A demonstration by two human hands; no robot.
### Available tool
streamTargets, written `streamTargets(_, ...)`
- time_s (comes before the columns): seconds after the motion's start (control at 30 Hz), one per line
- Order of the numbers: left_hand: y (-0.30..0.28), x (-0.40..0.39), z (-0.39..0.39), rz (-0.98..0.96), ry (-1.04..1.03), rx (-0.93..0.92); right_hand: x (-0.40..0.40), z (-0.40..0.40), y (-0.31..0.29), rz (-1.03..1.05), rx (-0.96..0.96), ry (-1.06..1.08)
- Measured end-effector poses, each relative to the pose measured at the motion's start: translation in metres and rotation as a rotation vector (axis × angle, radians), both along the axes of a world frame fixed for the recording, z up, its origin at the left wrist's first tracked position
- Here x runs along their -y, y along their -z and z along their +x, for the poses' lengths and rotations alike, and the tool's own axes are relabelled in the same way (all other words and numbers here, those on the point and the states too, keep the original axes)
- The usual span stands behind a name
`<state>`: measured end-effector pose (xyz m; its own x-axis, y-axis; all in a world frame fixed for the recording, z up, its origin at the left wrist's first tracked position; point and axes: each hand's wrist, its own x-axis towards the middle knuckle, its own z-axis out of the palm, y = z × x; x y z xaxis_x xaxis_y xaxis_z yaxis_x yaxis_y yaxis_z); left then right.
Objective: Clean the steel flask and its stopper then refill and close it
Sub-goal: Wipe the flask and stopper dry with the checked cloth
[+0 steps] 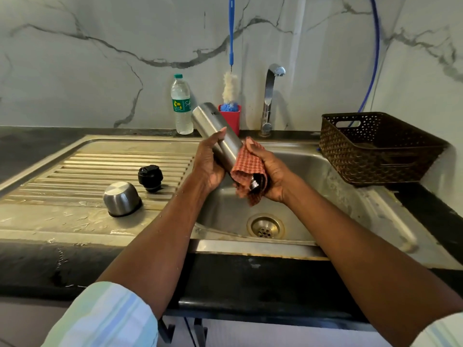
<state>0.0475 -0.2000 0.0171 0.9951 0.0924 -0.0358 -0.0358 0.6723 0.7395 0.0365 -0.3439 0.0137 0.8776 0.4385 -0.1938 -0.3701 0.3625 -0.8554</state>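
Plastic water bottle point(181, 103), red cup point(231, 118) with bottle brush point(230, 87), tap point(270, 96), dark woven basket point(375, 149) beside sink point(325, 176).

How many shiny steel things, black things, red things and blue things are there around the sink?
Shiny steel: 4, the flask, cup lid, tap, sink
Black: 2, the stopper, basket
Red: 2, the holder cup, checked cloth
Blue: 2, the brush handle, hose
Total: 10
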Motion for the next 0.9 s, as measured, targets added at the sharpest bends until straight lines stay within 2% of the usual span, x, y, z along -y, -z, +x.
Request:
streamTargets(0.07, 0.002, 0.003, 0.0, 0.03, 0.028, 0.016, -0.003, 0.001, -0.002, -0.021, 0.014, 0.108)
streamTargets(0.23, 0.013, 0.025, -0.011, 0.378, 0.257, -0.021, -0.005, 0.006, -0.008, -0.014, 0.134, 0.327)
streamTargets(0.37, 0.017, 0.04, -0.014, 0.455, 0.348, 0.008, 0.01, 0.011, -0.019, 0.047, 0.221, 0.438)
streamTargets(0.47, 0.016, 0.044, -0.015, 0.454, 0.379, -0.003, 0.016, 0.015, -0.019, -0.014, 0.305, 0.471)
streamTargets(0.53, 0.012, 0.04, -0.015, 0.413, 0.323, 0.006, 0.01, 0.011, -0.016, -0.101, 0.383, 0.401)
streamTargets(0.63, 0.01, 0.025, -0.009, 0.267, 0.207, 0.042, -0.011, 0.0, -0.005, -0.338, 0.449, 0.275)
streamTargets(0.7, 0.011, 0.015, -0.006, 0.27, 0.164, 0.041, -0.025, -0.002, 0.003, -0.411, 0.482, 0.237)
streamTargets(0.77, 0.013, 0.011, -0.009, 0.343, 0.182, 0.017, -0.025, 0.0, -0.001, -0.305, 0.431, 0.262)
streamTargets(0.9, 0.011, 0.025, -0.019, 0.566, 0.379, -0.005, 0.008, 0.016, -0.019, -0.005, 0.322, 0.393)
